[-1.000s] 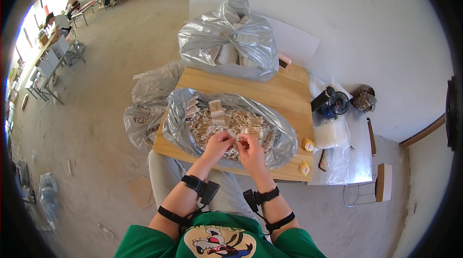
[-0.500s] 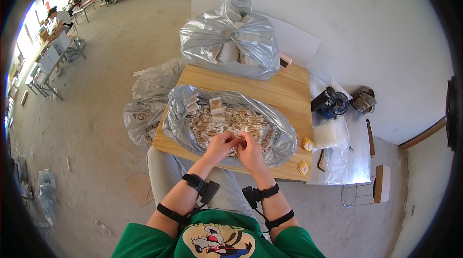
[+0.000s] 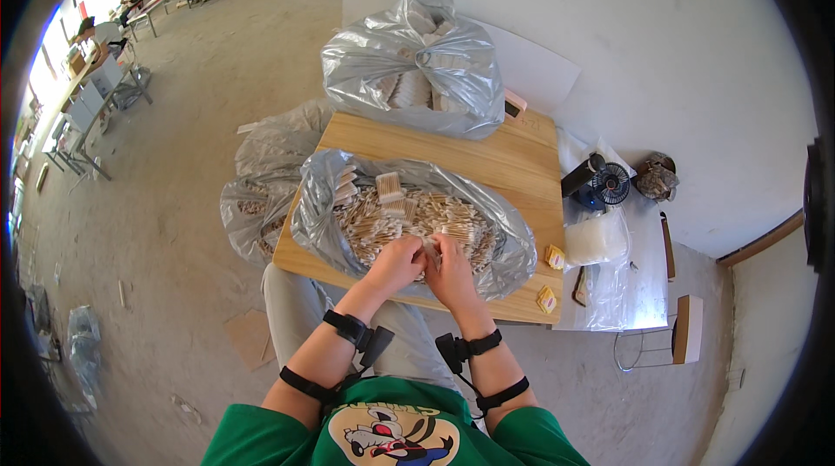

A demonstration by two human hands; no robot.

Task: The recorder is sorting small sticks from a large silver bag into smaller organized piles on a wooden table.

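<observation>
Loose cotton swabs [image 3: 374, 231] fill an open grey plastic bag [image 3: 513, 261] on the wooden table. Over its near side, my left hand [image 3: 398, 264] and my right hand [image 3: 450, 273] meet with their fingers closed. A small whitish thing [image 3: 430, 248] shows between the fingertips; it is too small and covered to name. Just beyond the hands, flat bundles of swabs [image 3: 390, 189] lie on the loose ones. More bundles [image 3: 345, 186] rest at the bag's left end.
A tied grey bag [image 3: 413, 74] stands at the table's [image 3: 531, 170] far end. Two small yellow packs [image 3: 546, 299] lie at its right edge. A side table holds a black fan [image 3: 611, 181] and a stack of clear bags [image 3: 597, 240]. More filled bags [image 3: 261, 192] stand left. People work far left.
My fingers have shifted slightly, and a whitish thing now shows between them. Both hands stay over the near side of the open bag. The view has shifted a little.
</observation>
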